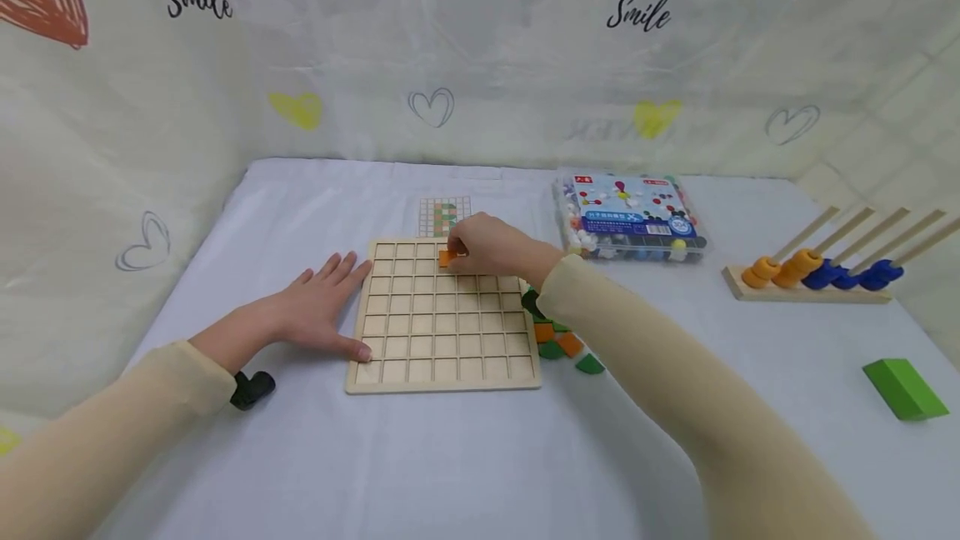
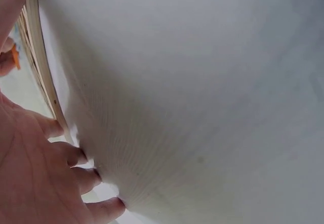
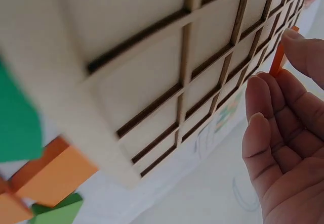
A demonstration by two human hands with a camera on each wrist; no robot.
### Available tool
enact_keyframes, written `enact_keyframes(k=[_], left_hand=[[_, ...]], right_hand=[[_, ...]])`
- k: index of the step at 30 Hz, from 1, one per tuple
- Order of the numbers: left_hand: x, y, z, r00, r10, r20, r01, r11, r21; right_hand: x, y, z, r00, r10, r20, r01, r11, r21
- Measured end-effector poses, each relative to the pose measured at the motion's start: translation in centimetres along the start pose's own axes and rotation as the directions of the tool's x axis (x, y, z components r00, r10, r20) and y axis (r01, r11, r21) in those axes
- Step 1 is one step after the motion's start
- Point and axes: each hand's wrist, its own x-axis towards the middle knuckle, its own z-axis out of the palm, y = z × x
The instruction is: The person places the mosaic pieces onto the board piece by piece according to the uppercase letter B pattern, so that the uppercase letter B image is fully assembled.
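A wooden grid board (image 1: 432,327) with rows of square cells lies flat on the white table. Over its far row my right hand (image 1: 491,247) pinches a small orange square tile (image 1: 446,258) between thumb and fingers; the same tile (image 3: 278,58) shows edge-on in the right wrist view. Fingers spread, my left hand (image 1: 321,307) rests at the board's left edge, its thumb on the frame and its other fingertips on the cloth. Beyond the board lies a printed pattern card (image 1: 444,213) with green and orange squares, partly hidden by the right hand.
Green and orange pieces (image 1: 570,345) lie at the board's right side, partly under the right forearm. Farther back stands a clear plastic box (image 1: 632,219) of coloured parts. To the right are a peg stacker (image 1: 813,286) with orange and blue beads and a green block (image 1: 905,390).
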Motion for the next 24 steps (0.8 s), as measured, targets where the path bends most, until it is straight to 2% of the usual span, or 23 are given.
enact_keyframes(k=[8,24], left_hand=[[0.0,0.2,0.0,1.0,-0.011,0.006,0.011,1.0,0.001],[0.3,-0.3,0.2,1.0,-0.008,0.006,0.008,1.0,0.01]], right_hand=[[1.7,-1.4,0.7,1.0,-0.008,0.027,0.009,0.999,-0.039],[2.7,-2.8,1.3,1.0,0.0,0.029,0.002,0.998,-0.06]])
